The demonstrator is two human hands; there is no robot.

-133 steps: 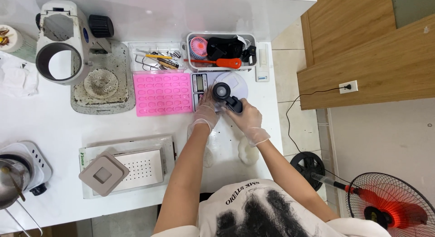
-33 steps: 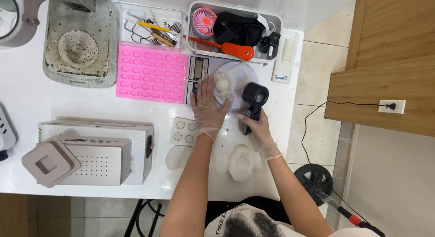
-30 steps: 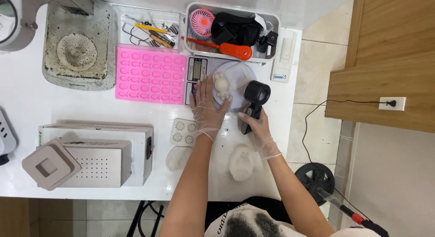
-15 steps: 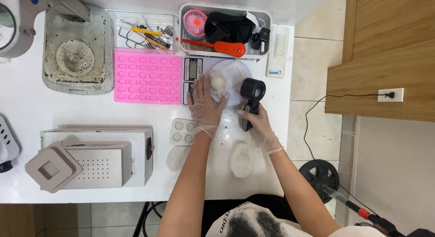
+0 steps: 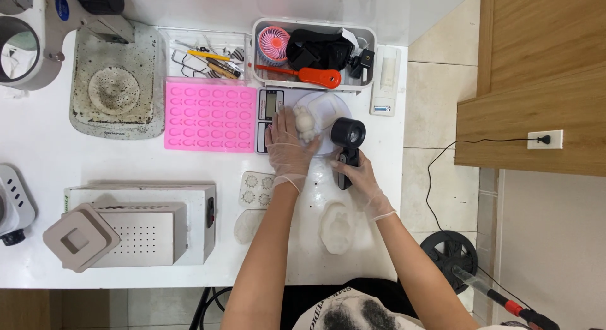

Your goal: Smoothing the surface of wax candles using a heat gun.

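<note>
The left hand [image 5: 287, 144], gloved, lay open just above frame centre, fingers touching a small white lump [image 5: 305, 123] on the round scale plate [image 5: 331, 109]. The right hand [image 5: 360, 178] gripped a black handheld device [image 5: 346, 144] beside it on the white bench [image 5: 38, 147].

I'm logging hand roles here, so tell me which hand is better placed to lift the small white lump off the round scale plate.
Left. The left hand already touches the small white lump, while the right hand grips the black handheld scoop.

White table [image 5: 44, 153] with pink mould [image 5: 210, 115], scale [image 5: 271, 109], white box [image 5: 136, 222].
</note>
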